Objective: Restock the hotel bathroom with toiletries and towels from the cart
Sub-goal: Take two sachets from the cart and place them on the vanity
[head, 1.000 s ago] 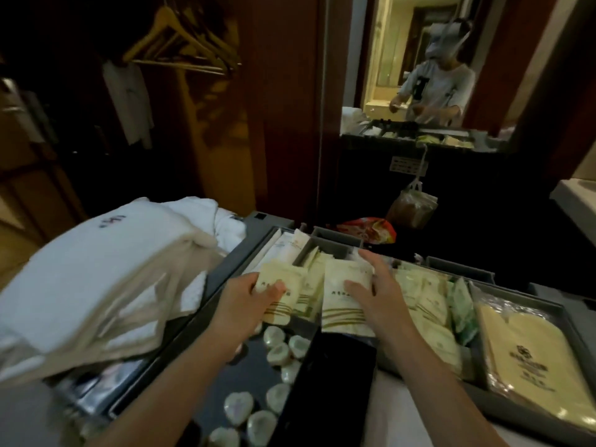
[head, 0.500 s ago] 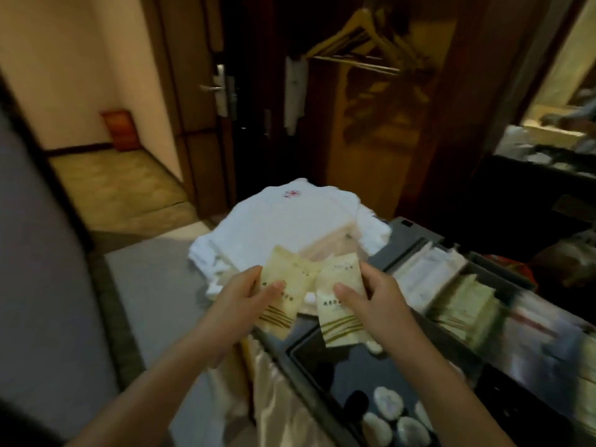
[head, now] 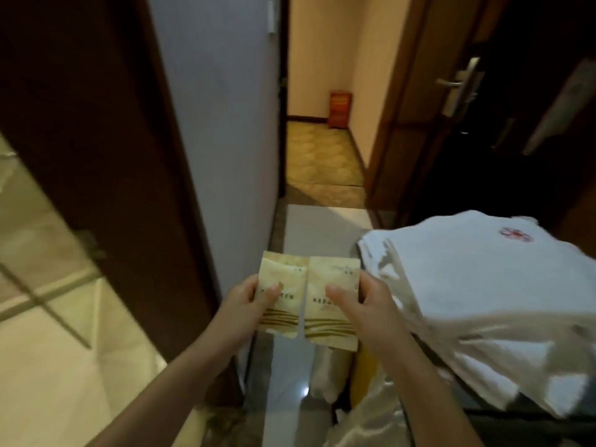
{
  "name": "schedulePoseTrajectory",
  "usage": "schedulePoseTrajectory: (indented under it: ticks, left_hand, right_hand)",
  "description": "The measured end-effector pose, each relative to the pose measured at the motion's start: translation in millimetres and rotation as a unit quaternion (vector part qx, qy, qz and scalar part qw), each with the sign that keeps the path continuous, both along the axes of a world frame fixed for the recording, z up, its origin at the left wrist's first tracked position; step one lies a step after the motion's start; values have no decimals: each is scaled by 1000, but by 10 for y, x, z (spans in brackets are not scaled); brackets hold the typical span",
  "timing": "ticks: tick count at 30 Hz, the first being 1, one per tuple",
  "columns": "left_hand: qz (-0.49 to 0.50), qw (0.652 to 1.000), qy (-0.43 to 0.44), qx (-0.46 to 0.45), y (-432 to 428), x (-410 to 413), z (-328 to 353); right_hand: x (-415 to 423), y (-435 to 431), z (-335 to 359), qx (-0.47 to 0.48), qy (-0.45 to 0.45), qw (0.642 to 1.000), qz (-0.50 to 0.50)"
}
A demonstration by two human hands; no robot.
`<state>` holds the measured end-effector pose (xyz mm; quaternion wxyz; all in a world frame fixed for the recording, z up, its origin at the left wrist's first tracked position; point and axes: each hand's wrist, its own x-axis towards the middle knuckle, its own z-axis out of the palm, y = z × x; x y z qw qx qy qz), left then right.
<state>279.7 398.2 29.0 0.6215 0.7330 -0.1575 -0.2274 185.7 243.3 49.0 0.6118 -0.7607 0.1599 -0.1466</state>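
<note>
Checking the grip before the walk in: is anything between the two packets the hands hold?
Nothing. In the head view the left packet and right packet sit edge to edge, with only floor showing below where they part.

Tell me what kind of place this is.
Likely a hotel room entry: a dark wooden door with a silver lever handle, folded white towels stacked at right, and cream toiletry sachets held in the left hand and right hand.

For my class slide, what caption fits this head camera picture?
Left hand and right hand each hold a toiletry packet beside folded white towels.
</note>
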Motion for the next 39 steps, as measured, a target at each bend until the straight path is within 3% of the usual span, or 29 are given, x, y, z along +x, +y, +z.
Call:
schedulePoseTrajectory:
  ticks: [8, 20, 32, 39]
  left_hand:
    - [164, 984, 62, 8, 917, -230, -108]
    - [356, 934, 22, -32, 2514, -122, -105]
    - [468, 881, -5, -74, 4517, 569, -207]
    - [544, 835, -23, -83, 5387, 809, -135]
  right_hand:
    - [435, 629, -254, 48, 18, 987, 153]
    - [1184, 2095, -284, 24, 36, 940, 338]
    - [2374, 4058, -196, 27, 12, 912, 409]
    - [2841, 5228, -170, 32, 1, 876, 480]
